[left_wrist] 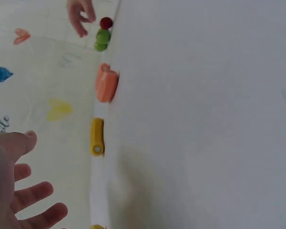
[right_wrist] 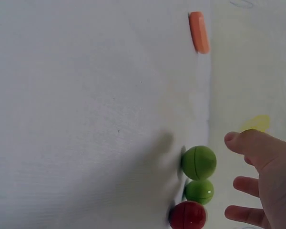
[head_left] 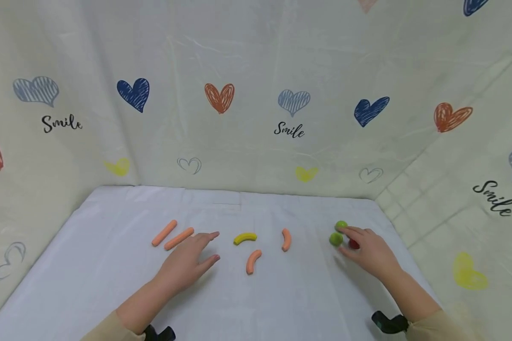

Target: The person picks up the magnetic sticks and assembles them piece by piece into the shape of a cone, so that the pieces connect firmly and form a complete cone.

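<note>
My left hand [head_left: 181,265] hovers over the white cloth with fingers and thumb spread, holding nothing. Two straight orange sticks [head_left: 164,233] lie beside it on the left. To its right are a curved yellow piece [head_left: 245,237] and a curved orange piece [head_left: 253,262]. My right hand [head_left: 369,251] is held over two green balls [head_left: 335,239] and a red ball [head_left: 353,244], which it partly covers in the head view. In the right wrist view its fingers are spread and apart from the green ball [right_wrist: 199,162] and red ball [right_wrist: 188,215].
Another curved orange piece [head_left: 286,240] lies between the yellow piece and the balls. A second yellow piece [left_wrist: 97,227] shows at the bottom edge of the left wrist view. A heart-printed curtain [head_left: 256,57] stands behind and beside the white-covered table [head_left: 290,303].
</note>
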### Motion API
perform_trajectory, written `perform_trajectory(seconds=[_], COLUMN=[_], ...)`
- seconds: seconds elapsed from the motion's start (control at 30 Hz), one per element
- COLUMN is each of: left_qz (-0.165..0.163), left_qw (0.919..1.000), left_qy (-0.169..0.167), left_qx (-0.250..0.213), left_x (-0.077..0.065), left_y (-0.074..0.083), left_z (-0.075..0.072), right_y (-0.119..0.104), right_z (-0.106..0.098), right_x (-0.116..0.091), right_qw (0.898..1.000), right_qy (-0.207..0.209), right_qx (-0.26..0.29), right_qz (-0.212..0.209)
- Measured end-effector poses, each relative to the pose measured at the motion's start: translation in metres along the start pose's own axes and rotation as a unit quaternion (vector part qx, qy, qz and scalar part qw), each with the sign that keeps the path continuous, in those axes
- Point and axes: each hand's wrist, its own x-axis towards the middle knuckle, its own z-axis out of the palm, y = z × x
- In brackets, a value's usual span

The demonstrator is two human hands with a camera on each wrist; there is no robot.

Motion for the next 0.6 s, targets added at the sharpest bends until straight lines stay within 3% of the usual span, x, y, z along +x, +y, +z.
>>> perform_trajectory(seconds=[0.13, 0.3, 0.6], left_qz=[-0.043, -0.063, -0.094], left_qw=[0.9972, 0.9919, 0.9855], left_qy=[-0.05, -0.097, -0.131], left_qx=[-0.034, -0.052, -0.053], left_x=[0.014, 0.033, 0.053], left_y=[0.013, 0.027, 0.049], left_z=[0.009, 0.024, 0.052], right_y=[0.0, 0.004, 0.002], right_z=[0.0, 0.005, 0.012], right_x=[0.008, 0.014, 0.017], right_qw=[1.0, 0.998, 0.997], right_qy=[-0.024, -0.057, -0.062], right_qx=[-0.014, -0.024, -0.046], right_qz=[-0.006, -0.009, -0.021])
